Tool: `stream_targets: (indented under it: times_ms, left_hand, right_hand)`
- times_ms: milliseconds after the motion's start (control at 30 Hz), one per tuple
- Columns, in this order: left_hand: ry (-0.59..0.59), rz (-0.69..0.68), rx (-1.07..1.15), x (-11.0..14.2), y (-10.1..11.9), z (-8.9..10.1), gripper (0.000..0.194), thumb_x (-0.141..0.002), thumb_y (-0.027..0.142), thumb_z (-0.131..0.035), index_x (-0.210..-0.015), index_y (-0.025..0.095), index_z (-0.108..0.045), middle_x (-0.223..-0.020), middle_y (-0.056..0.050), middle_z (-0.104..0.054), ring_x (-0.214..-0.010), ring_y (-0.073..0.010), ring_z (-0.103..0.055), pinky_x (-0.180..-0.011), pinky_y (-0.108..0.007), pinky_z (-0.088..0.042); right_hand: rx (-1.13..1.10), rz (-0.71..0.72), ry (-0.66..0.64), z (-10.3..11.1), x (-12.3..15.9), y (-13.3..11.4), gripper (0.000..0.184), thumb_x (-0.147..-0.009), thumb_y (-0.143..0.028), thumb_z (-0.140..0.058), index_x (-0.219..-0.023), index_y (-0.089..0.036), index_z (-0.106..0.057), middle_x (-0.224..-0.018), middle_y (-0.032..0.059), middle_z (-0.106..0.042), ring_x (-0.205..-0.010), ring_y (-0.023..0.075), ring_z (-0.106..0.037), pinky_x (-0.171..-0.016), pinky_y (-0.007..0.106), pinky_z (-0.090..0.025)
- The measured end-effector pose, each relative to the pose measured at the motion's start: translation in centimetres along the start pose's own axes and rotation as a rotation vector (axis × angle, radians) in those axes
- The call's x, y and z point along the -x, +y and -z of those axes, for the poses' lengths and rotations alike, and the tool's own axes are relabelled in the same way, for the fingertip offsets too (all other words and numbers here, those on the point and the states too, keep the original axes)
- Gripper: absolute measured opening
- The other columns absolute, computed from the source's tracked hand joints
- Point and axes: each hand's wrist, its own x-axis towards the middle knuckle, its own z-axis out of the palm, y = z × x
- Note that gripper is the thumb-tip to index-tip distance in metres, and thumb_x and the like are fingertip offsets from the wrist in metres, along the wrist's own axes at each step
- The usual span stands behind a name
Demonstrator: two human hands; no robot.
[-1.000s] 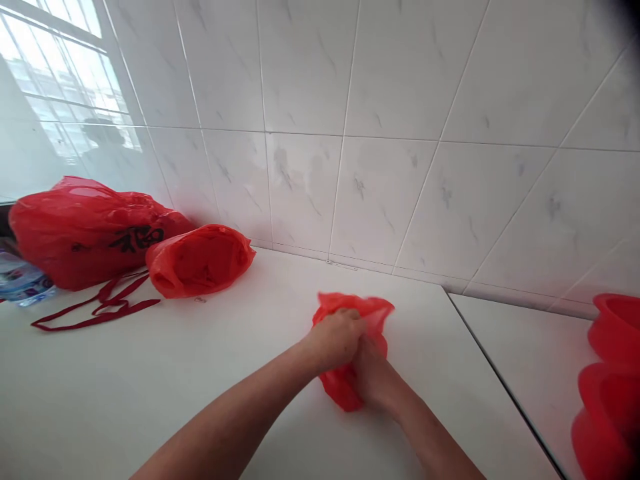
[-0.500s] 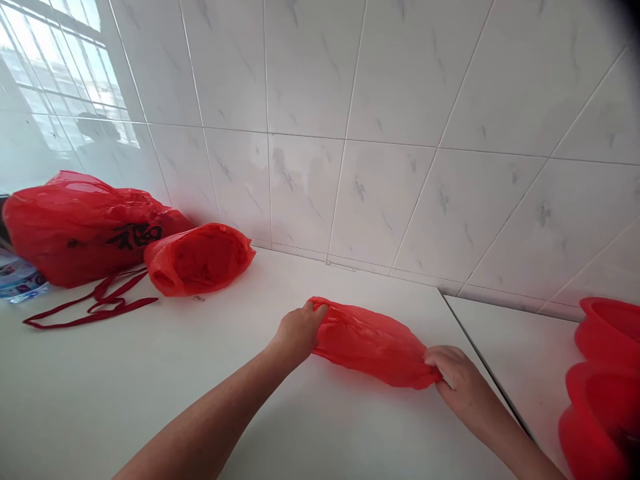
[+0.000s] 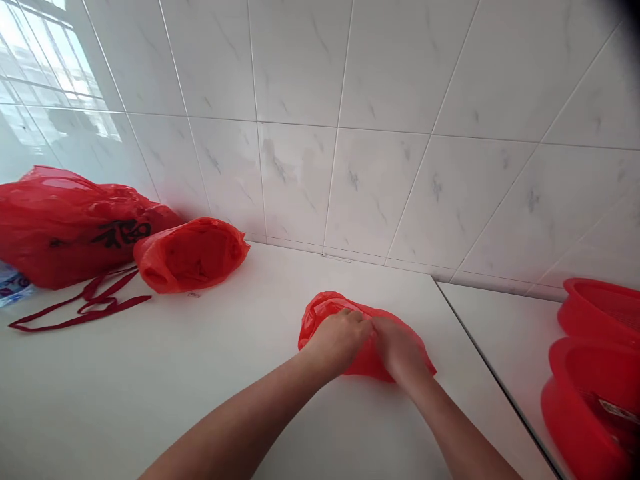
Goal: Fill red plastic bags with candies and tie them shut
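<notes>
Hands come first, nearest to us: our left hand [image 3: 339,341] and right hand [image 3: 400,350] reach in from the bottom of the view and meet side by side on a red plastic bag [image 3: 365,365], which lies bunched and partly flattened on a white countertop [image 3: 150,393]. Both hands are curved and pressing down on top of the plastic, knuckles almost touching; we cannot tell whether they grip it or only press. In hand is this pressing and gathering of the bag, with a puffed fold sticking out past our left hand and a flatter corner past our right, so those loose edges are what the hands have yet to deal with. Farther left, a second, rolled red bag [image 3: 190,257] sits against the wall, just beside a larger stuffed red bag [image 3: 65,233] printed with a black Chinese character. A thin dark red strap [image 3: 80,305] lies in front of them, and a clear plastic bottle [image 3: 14,285] peeks out at the left edge. To the right, stacked red plastic baskets [image 3: 590,313] rest on an adjoining white counter [image 3: 500,353]. White marbled tiles [image 3: 350,133] rise behind everything, with a bright window [image 3: 50,60] reflected at the upper left.
</notes>
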Motion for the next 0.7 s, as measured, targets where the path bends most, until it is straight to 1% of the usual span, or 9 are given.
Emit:
stream_targets:
  times_ms: [100,133,233,333,433,500,567,633,700]
  left_hand:
    - [-0.038,0.115,-0.054,-1.2,-2.6,-0.7,0.022,-0.057,0.004,-0.064,-0.076,0.016,-0.063,-0.094,-0.013,-0.059,-0.098,-0.0341,-0.051,-0.089,-0.052,-0.035]
    - [-0.052,0.138,-0.066,-1.2,-3.7,-0.6,0.025,-0.056,0.009,-0.068,-0.079,0.017,-0.064,-0.098,-0.013,-0.059,-0.102,-0.0355,-0.049,-0.093,-0.055,-0.030]
    - [-0.135,0.156,-0.074,-0.6,-6.4,0.3,0.039,-0.049,0.021,-0.075,-0.087,0.021,-0.065,-0.097,-0.009,-0.060,-0.100,-0.0310,-0.050,-0.096,-0.051,-0.029]
    - [-0.219,0.137,-0.073,0.1,-6.9,1.1,0.038,-0.047,0.020,-0.074,-0.085,0.024,-0.065,-0.088,-0.006,-0.061,-0.091,-0.0271,-0.054,-0.091,-0.045,-0.035]
    - [-0.206,0.119,-0.093,0.2,-5.6,1.4,0.033,-0.055,0.011,-0.065,-0.085,0.023,-0.064,-0.086,-0.005,-0.060,-0.089,-0.0251,-0.054,-0.091,-0.045,-0.035]
    - [-0.141,0.094,-0.083,-0.1,-4.6,1.3,0.028,-0.065,0.006,-0.054,-0.085,0.022,-0.063,-0.084,-0.006,-0.060,-0.086,-0.0224,-0.055,-0.088,-0.041,-0.037]
    - [-0.081,0.063,-0.050,-0.4,-4.0,1.0,0.027,-0.073,0.005,-0.045,-0.083,0.021,-0.064,-0.081,-0.006,-0.059,-0.082,-0.0210,-0.055,-0.080,-0.036,-0.040]
    - [-0.049,0.041,-0.021,-0.5,-3.9,0.6,0.020,-0.076,0.011,-0.048,-0.080,0.021,-0.064,-0.083,-0.007,-0.060,-0.086,-0.0231,-0.056,-0.077,-0.036,-0.042]
    - [-0.053,0.030,-0.010,-0.4,-4.1,0.2,0.010,-0.072,0.018,-0.058,-0.079,0.021,-0.065,-0.090,-0.008,-0.061,-0.093,-0.0266,-0.055,-0.080,-0.039,-0.043]
  right_hand:
    - [0.106,0.056,-0.042,-0.8,-0.3,1.2,0.016,-0.074,-0.018,-0.049,-0.079,-0.023,-0.064,-0.084,0.0050,-0.065,-0.078,0.0228,-0.060,-0.059,0.032,-0.042]
    - [0.162,0.072,-0.054,-0.6,-0.4,1.8,0.020,-0.070,-0.020,-0.055,-0.088,-0.022,-0.065,-0.094,0.0064,-0.064,-0.088,0.0250,-0.060,-0.067,0.034,-0.044]
    - [0.257,0.067,-0.132,0.1,-1.2,3.7,0.056,-0.060,-0.029,-0.068,-0.115,-0.021,-0.060,-0.116,0.0088,-0.059,-0.111,0.0290,-0.051,-0.088,0.040,-0.043]
    - [0.196,0.037,-0.220,0.6,-2.0,4.6,0.073,-0.057,-0.028,-0.070,-0.127,-0.023,-0.053,-0.127,0.0075,-0.055,-0.119,0.0281,-0.047,-0.093,0.038,-0.041]
    - [0.092,0.069,-0.213,1.0,-2.0,3.7,0.061,-0.064,-0.021,-0.062,-0.125,-0.026,-0.054,-0.130,0.0034,-0.053,-0.118,0.0241,-0.049,-0.090,0.035,-0.045]
    - [0.024,0.093,-0.135,1.0,-1.8,2.7,0.047,-0.076,-0.019,-0.050,-0.121,-0.028,-0.056,-0.128,0.0018,-0.055,-0.113,0.0207,-0.054,-0.088,0.034,-0.047]
    - [0.025,0.110,-0.064,0.7,-1.6,2.0,0.040,-0.083,-0.016,-0.042,-0.118,-0.028,-0.059,-0.124,0.0030,-0.057,-0.109,0.0199,-0.056,-0.087,0.036,-0.047]
    - [0.092,0.141,-0.073,0.1,-1.6,1.7,0.035,-0.082,-0.016,-0.045,-0.111,-0.025,-0.062,-0.117,0.0052,-0.061,-0.107,0.0220,-0.056,-0.087,0.038,-0.046]
    - [0.153,0.179,-0.127,-0.3,-1.4,1.8,0.029,-0.078,-0.017,-0.053,-0.103,-0.024,-0.066,-0.109,0.0058,-0.063,-0.107,0.0235,-0.056,-0.088,0.038,-0.046]
